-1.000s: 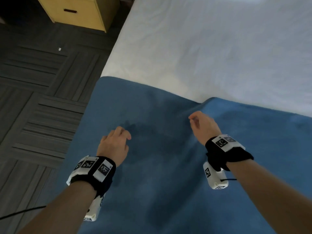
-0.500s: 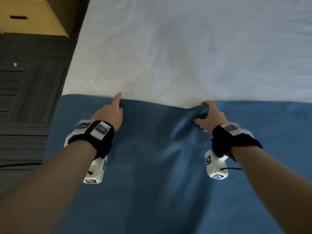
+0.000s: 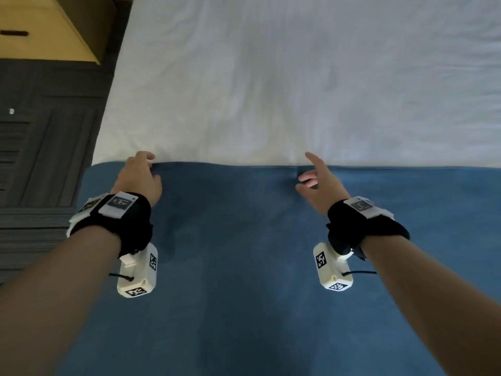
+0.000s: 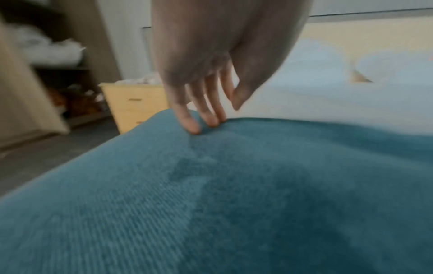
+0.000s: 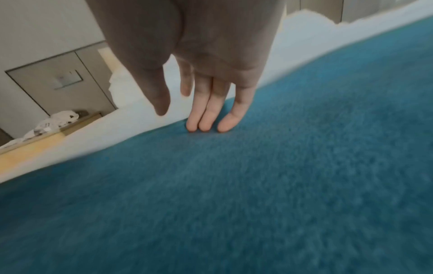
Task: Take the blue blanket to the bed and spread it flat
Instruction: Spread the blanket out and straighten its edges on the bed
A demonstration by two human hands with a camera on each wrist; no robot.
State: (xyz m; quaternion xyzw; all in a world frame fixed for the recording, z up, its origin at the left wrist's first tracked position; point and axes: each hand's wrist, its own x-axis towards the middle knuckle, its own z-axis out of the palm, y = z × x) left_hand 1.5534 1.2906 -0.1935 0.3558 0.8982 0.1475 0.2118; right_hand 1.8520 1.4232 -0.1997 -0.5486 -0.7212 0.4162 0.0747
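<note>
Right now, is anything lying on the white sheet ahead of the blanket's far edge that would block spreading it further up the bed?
Nothing visible does. The white sheet beyond the blue blanket is bare in the head view. Both the left hand and the right hand already touch the blanket's far edge with straight fingers.

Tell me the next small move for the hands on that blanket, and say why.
Probably sweep both hands outward along the far edge. The blue blanket already lies on the bed with a nearly straight edge; the left hand and right hand rest open with straight fingers touching the edge, and a small crease shows beside the right hand.
</note>
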